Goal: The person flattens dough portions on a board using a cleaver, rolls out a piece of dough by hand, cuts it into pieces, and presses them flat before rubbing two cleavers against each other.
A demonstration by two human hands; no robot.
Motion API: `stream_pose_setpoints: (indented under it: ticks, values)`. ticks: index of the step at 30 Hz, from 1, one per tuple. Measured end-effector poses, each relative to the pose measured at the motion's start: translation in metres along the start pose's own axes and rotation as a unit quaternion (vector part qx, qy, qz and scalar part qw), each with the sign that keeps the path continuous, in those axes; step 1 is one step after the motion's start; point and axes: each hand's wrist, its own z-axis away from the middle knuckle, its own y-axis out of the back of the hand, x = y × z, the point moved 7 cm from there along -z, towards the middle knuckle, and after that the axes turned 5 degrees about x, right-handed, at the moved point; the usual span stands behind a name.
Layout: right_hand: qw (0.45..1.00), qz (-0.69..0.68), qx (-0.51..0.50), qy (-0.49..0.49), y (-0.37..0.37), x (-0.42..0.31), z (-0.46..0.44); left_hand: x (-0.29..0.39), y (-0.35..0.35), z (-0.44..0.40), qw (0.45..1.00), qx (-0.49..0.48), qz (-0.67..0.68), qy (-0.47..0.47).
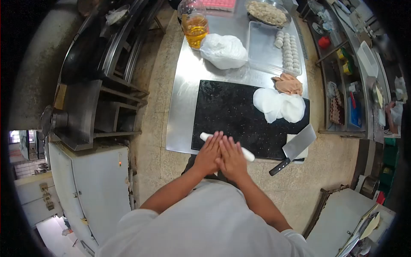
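Both palms lie flat, side by side, on a white dough roll (pixel 248 154) at the near edge of a black board (pixel 231 111). My left hand (pixel 209 156) covers the left part of the roll, its fingers stretched forward. Beside it, thumbs close together, my right hand (pixel 232 159) presses on the right part, fingers also straight. Only the two ends of the roll stick out; its middle is hidden. Flat white dough wrappers (pixel 280 105) overlap at the board's far right. A cleaver (pixel 299 142) rests on a white cloth at the near right corner, handle toward me.
Behind the board are a white plastic bag (pixel 224 51), a jar of amber liquid (pixel 196 32) and a clear tray (pixel 264 47) with rows of dumplings (pixel 291 53). A crumpled tan cloth-like piece (pixel 289 84) lies by the wrappers. A filled bowl (pixel 266 13) stands farther back.
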Motion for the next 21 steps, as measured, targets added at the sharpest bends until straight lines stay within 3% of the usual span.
stream_pose_setpoints:
  ticks: [2, 4, 8, 10, 12, 16, 19, 21]
  values:
    - [0.998, 0.061, 0.012, -0.019, 0.016, 0.017, -0.034, -0.017, -0.006, -0.033, 0.999, 0.025, 0.044, 0.007]
    - [0.985, 0.159, 0.060, -0.033, 0.038, 0.042, -0.080, -0.031, 0.007, -0.091, 0.999, -0.004, -0.043, 0.015]
    - [0.962, 0.220, 0.135, -0.091, 0.059, 0.084, -0.121, -0.056, 0.015, -0.167, 0.999, 0.028, -0.031, 0.025]
    - [0.961, 0.228, 0.134, -0.084, 0.053, 0.071, -0.103, -0.057, 0.014, -0.151, 0.999, 0.040, -0.005, 0.014]
    - [0.960, 0.252, 0.063, -0.103, 0.031, 0.038, -0.065, -0.052, 0.018, -0.108, 0.999, 0.006, 0.006, -0.051]
    - [0.973, 0.142, 0.037, -0.179, -0.002, -0.006, 0.004, -0.064, 0.031, -0.001, 0.990, -0.048, 0.104, -0.087]
    - [0.962, 0.191, 0.047, -0.191, 0.004, 0.013, -0.024, -0.077, 0.037, -0.015, 0.990, -0.044, 0.090, -0.104]
    - [0.947, 0.248, 0.067, -0.192, 0.022, 0.036, -0.065, -0.088, 0.038, -0.069, 0.996, -0.025, 0.016, -0.084]
